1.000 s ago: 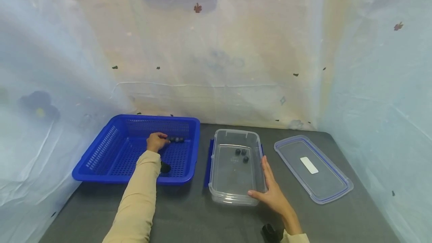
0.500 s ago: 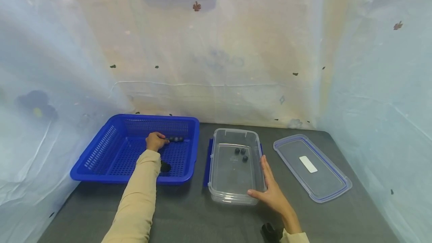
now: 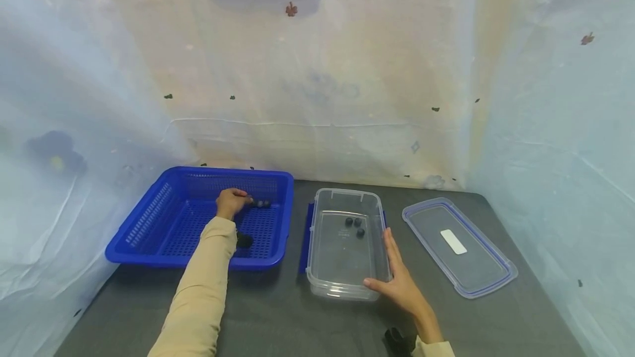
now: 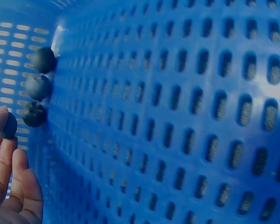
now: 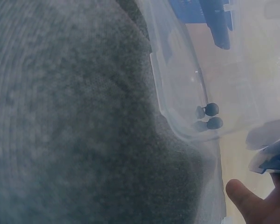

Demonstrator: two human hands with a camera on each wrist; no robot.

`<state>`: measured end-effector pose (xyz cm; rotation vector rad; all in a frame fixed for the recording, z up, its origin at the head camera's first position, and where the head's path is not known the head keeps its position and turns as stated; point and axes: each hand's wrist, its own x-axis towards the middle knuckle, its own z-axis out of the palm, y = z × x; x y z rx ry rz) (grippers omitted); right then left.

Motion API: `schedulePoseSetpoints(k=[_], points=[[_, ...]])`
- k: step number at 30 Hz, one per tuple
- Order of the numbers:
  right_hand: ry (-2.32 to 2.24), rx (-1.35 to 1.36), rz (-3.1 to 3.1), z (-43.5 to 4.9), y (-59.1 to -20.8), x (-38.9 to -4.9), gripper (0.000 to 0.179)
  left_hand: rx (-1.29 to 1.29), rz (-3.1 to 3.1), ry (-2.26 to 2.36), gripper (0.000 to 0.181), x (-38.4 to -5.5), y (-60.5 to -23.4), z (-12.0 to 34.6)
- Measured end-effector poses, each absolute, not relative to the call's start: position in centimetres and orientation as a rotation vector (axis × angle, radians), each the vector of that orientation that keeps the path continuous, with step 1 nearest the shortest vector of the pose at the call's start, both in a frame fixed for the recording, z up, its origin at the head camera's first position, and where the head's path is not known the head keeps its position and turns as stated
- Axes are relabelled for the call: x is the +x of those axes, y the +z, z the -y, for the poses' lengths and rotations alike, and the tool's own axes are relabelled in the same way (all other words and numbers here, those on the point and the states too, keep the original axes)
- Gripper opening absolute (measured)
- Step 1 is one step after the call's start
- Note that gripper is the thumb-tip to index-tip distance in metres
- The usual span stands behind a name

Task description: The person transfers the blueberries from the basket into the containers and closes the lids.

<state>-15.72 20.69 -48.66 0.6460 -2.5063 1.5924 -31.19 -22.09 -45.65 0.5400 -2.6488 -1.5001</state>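
Observation:
My left hand reaches inside a blue perforated basket. Between its thumb and a fingertip it pinches a blueberry, dark and round. Three more blueberries lie in a row against the basket's wall, just beyond those fingers. To the right of the basket stands a clear plastic food container, lidless, with three blueberries on its floor. My right hand rests against the container's right side, fingers straight along it and thumb by the near corner.
The container's lid, clear with a blue seal and a white label, lies on the dark grey tabletop at the right. A blue side latch hangs out from the container's left side. Patterned sheeting encloses the back and sides.
My left hand has shifted slightly forward and to the right inside the basket, near the row of blueberries. The right hand and the container have stayed put.

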Motion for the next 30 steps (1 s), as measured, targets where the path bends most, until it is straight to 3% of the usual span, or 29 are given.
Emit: schedulePoseSetpoints(k=[30], points=[[1.609, 0.64, 2.507, -20.7, -48.7, -15.6, 0.117, 0.411, 2.559, -1.639, 0.036, -30.7, -41.0, 22.0]])
